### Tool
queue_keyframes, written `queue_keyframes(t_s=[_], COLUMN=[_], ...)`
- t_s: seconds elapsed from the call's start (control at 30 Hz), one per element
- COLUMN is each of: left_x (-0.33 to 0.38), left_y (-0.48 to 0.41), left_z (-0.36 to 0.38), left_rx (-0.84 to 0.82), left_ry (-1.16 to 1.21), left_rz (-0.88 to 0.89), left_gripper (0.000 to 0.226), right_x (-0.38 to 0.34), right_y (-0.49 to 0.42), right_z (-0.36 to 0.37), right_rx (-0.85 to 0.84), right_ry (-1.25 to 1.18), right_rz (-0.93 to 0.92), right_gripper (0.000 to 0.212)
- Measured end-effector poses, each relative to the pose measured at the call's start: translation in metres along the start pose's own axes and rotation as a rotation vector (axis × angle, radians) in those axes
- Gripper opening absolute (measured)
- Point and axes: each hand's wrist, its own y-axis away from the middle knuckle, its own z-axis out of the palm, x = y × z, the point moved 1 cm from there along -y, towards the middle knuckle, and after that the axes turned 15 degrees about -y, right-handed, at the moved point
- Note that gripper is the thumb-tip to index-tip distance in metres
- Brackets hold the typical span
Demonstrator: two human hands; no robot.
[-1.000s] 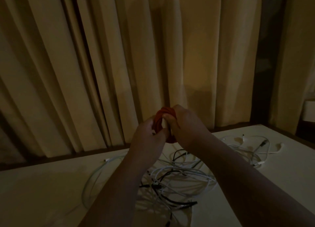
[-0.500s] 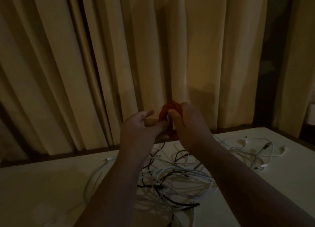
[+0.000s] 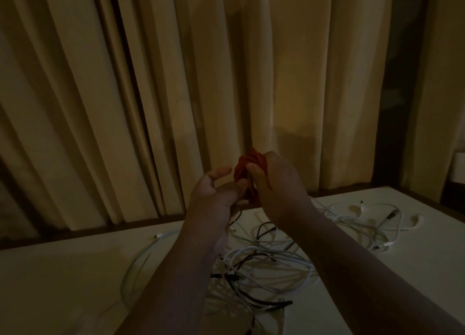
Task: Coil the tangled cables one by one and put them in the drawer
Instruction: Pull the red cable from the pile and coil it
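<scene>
Both of my hands are raised above the white table [image 3: 63,279] in dim light. A coiled red cable [image 3: 242,176] sits between them. My right hand [image 3: 276,183] is closed around the coil's right side, thumb pressed on its front. My left hand [image 3: 216,193] touches the coil's lower left with its fingertips; its thumb is spread away. Below my forearms lies a tangle of white and black cables [image 3: 264,266] on the table. No drawer is in view.
Beige curtains [image 3: 176,83] hang right behind the table's far edge. More white cables with plugs [image 3: 364,221] are spread at the right of the table. A pale loop of cable [image 3: 133,271] lies to the left of the tangle.
My left hand has loosened from a closed pinch on the red coil, its thumb now spread. The right hand keeps hold of the coil.
</scene>
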Motion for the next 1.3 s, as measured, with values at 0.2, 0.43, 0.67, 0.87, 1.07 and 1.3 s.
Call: queue_keyframes(t_s=[0.2,0.43,0.67,0.87,1.07,1.3], left_x=[-0.002,-0.002,0.001,-0.006,0.003,0.012], left_y=[0.003,0.007,0.014,0.012,0.004,-0.003], left_z=[0.005,0.004,0.01,0.009,-0.009,-0.016], left_rx=[0.018,0.044,0.271,0.374,0.353,0.055], left_ry=[0.019,-0.025,-0.221,-0.37,-0.882,-0.067], left_rz=[0.093,0.241,0.35,0.375,0.411,0.044], left_gripper=[0.042,0.024,0.022,0.012,0.022,0.031], right_x=[0.001,-0.004,-0.011,-0.007,-0.001,0.0], right_y=[0.001,0.002,0.005,0.004,0.0,-0.007], right_z=[0.0,0.001,0.003,0.002,-0.004,-0.018], right_rx=[0.04,0.083,0.086,0.085,0.026,-0.023], right_ry=[-0.038,-0.266,-0.168,-0.077,0.091,0.076], right_rz=[0.015,0.089,0.034,0.0,-0.001,0.024], right_gripper=[0.014,0.028,0.018,0.017,0.015,0.014])
